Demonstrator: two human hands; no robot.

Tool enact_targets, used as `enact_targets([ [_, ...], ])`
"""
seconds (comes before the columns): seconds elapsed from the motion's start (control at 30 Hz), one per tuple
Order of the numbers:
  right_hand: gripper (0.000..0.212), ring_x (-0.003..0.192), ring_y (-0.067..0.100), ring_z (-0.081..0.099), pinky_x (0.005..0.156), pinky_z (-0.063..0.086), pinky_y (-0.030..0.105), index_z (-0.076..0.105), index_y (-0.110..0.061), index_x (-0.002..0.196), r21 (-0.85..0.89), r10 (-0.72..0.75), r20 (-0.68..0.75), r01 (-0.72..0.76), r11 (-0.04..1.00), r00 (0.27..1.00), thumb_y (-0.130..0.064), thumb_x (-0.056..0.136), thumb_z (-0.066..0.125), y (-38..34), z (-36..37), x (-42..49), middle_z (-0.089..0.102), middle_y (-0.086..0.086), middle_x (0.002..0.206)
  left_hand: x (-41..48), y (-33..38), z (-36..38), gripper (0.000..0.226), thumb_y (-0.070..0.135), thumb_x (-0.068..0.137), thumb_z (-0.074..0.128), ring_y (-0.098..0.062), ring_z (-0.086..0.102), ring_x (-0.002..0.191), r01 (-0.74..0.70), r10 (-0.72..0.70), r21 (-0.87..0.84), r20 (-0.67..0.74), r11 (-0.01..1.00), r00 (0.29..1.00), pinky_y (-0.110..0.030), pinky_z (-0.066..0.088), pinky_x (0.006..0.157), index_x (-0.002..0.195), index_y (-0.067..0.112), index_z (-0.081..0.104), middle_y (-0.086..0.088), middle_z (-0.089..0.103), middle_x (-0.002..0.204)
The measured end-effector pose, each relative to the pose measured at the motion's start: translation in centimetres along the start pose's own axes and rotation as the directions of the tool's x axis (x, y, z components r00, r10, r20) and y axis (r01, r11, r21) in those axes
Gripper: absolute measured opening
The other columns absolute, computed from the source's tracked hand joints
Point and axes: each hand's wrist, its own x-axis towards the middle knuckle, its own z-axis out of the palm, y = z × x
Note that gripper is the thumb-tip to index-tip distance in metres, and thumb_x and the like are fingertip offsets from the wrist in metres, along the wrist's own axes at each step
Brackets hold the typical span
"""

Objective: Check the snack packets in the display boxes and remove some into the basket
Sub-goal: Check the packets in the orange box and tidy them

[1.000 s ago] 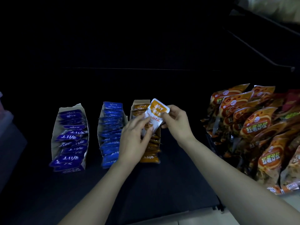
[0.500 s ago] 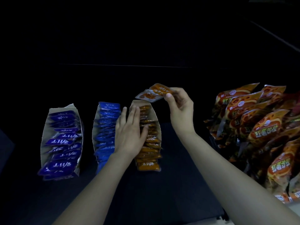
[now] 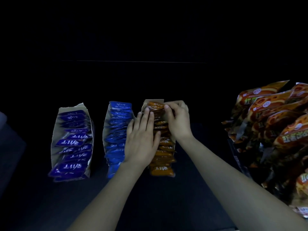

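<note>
While I watched through the head camera, the right grip (image 3: 179, 120) pinched the rearmost orange packet (image 3: 155, 104) at the far end of the orange display box (image 3: 153, 100), with its fingers curled over the packet's top edge. Just left of it, the left grip (image 3: 141, 142) lay spread flat on the row. The row's long axis ran away from me. Its white lettering was upside down and unreadable. Blue packets (image 3: 116, 129) stood left of the left grip.

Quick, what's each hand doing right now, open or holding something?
Left hand: open, fingers flat on the orange packets.
Right hand: pinching the rearmost orange packet.
</note>
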Motion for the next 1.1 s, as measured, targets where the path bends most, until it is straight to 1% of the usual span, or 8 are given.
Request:
enact_targets([
  [0.13, 0.025, 0.111, 0.012, 0.039, 0.088, 0.027, 0.009, 0.070, -0.014, 0.116, -0.057, 0.011, 0.028, -0.010, 0.998, 1.000, -0.022, 0.101, 0.051, 0.0, 0.5, -0.1, 0.051, 0.006, 0.114, -0.1, -0.1, 0.3, 0.069, 0.048, 0.098, 0.016, -0.023, 0.014, 0.150, -0.003, 0.003, 0.016, 0.013, 1.000, 1.000, -0.043, 0.018, 0.120, 0.154, 0.008, 0.021, -0.009, 0.013, 0.163],
  [0.3, 0.027, 0.116, 0.022, 0.041, 0.090, 0.031, 0.021, 0.068, -0.016, 0.120, -0.122, 0.070, 0.084, -0.060, 0.991, 0.994, -0.023, 0.102, 0.049, 0.3, 0.6, 0.4, 0.050, 0.012, 0.119, -0.2, -0.1, 0.4, 0.072, 0.049, 0.097, 0.011, -0.022, 0.007, 0.151, -0.020, 0.019, 0.011, 0.027, 1.000, 0.999, -0.040, 0.014, 0.121, 0.155, 0.008, 0.014, -0.009, 0.005, 0.164],
  [0.47, 0.035, 0.128, 0.020, 0.037, 0.107, 0.036, 0.034, 0.052, -0.021, 0.138, -0.012, 0.079, 0.162, -0.078, 0.997, 0.984, -0.028, 0.104, 0.042, 0.3, 0.2, -0.5, 0.041, 0.010, 0.134, -0.4, -0.1, 0.1, 0.071, 0.048, 0.098, 0.015, -0.025, 0.007, 0.151, -0.026, 0.026, 0.007, -0.001, 1.000, 1.000, -0.039, 0.006, 0.121, 0.155, 0.007, 0.018, -0.016, 0.006, 0.163],
  [0.53, 0.048, 0.140, 0.013, 0.031, 0.114, 0.030, 0.033, 0.034, -0.023, 0.149, 0.105, 0.012, 0.158, -0.029, 0.994, 0.987, -0.037, 0.104, 0.040, 0.5, 0.0, -2.2, 0.031, 0.005, 0.152, -0.8, 0.0, -0.1, 0.069, 0.047, 0.099, 0.018, -0.028, 0.008, 0.151, -0.002, 0.003, 0.034, -0.034, 0.999, 0.999, -0.043, 0.004, 0.123, 0.154, 0.005, 0.021, -0.018, 0.012, 0.161],
  [0.6, 0.058, 0.148, 0.005, 0.014, 0.120, 0.017, 0.033, 0.020, -0.025, 0.155, 0.104, -0.042, 0.179, 0.024, 0.994, 0.983, -0.046, 0.103, 0.033, 0.8, -0.3, -4.3, 0.016, -0.001, 0.162, -1.6, 0.0, -0.4, 0.067, 0.046, 0.100, 0.020, -0.030, 0.010, 0.150, 0.038, -0.033, 0.064, -0.074, 0.997, 0.997, -0.046, 0.002, 0.121, 0.152, 0.004, 0.026, -0.020, 0.017, 0.160],
  [0.77, 0.066, 0.148, 0.002, -0.015, 0.123, -0.002, 0.036, -0.003, -0.027, 0.155, -0.011, -0.070, 0.299, 0.077, 0.997, 0.952, -0.056, 0.099, 0.016, 0.8, -0.8, -8.1, -0.009, -0.008, 0.164, -4.4, -0.2, -0.5, 0.064, 0.042, 0.101, 0.019, -0.028, 0.013, 0.150, 0.062, -0.056, 0.089, -0.064, 0.994, 0.996, -0.049, 0.007, 0.119, 0.150, 0.002, 0.029, -0.016, 0.023, 0.159],
  [0.93, 0.064, 0.145, 0.007, -0.027, 0.121, -0.013, 0.035, -0.009, -0.027, 0.154, -0.211, -0.080, 0.341, 0.159, 0.965, 0.937, -0.054, 0.099, 0.009, -0.4, 0.1, -7.9, -0.023, -0.005, 0.161, -4.6, -0.4, -0.4, 0.061, 0.036, 0.101, 0.017, -0.025, 0.010, 0.151, 0.024, -0.021, 0.081, -0.040, 0.996, 0.999, -0.047, 0.011, 0.120, 0.150, 0.002, 0.030, -0.012, 0.022, 0.160],
  [1.1, 0.062, 0.147, 0.013, -0.027, 0.121, -0.013, 0.038, -0.008, -0.025, 0.156, -0.327, -0.098, 0.340, 0.216, 0.920, 0.935, -0.050, 0.101, 0.010, -0.4, 1.1, -7.6, -0.023, -0.003, 0.162, -4.6, -0.5, -0.7, 0.060, 0.032, 0.100, 0.019, -0.022, 0.011, 0.150, 0.011, -0.010, 0.018, -0.041, 1.000, 0.999, -0.042, 0.009, 0.120, 0.150, 0.000, 0.029, -0.014, 0.021, 0.160],
])
